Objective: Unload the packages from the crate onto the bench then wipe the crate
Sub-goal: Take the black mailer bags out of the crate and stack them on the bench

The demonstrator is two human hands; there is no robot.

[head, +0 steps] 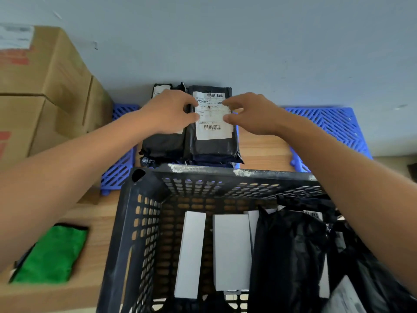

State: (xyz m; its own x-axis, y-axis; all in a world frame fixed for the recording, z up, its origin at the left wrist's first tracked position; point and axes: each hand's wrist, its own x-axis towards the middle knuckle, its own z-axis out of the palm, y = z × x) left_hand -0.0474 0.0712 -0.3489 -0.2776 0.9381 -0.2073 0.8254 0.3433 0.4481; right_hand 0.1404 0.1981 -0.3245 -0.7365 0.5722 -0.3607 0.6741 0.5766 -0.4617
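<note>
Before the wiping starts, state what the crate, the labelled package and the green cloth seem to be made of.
Crate: looks like rigid moulded black plastic, matt, perforated walls, pale dusty scuffs on the rim.
Labelled package: probably thin dark poly film, slightly glossy and wrinkled, with a white paper label.
Green cloth: seems soft and fuzzy, perhaps microfibre; blurred.

- black crate: near wall and right side cut off by the bottom and right picture edges.
- white boxes in crate: lower ends partly hidden; third box mostly behind a black bag.
- shipping label on top black package: print too small to read; side edges covered by fingers of left hand and right hand.
- second package: label largely hidden under left hand.
- cardboard boxes: cut off at left edge, labels blurred.
- green cloth: blurred, near bench's front left edge.
</note>
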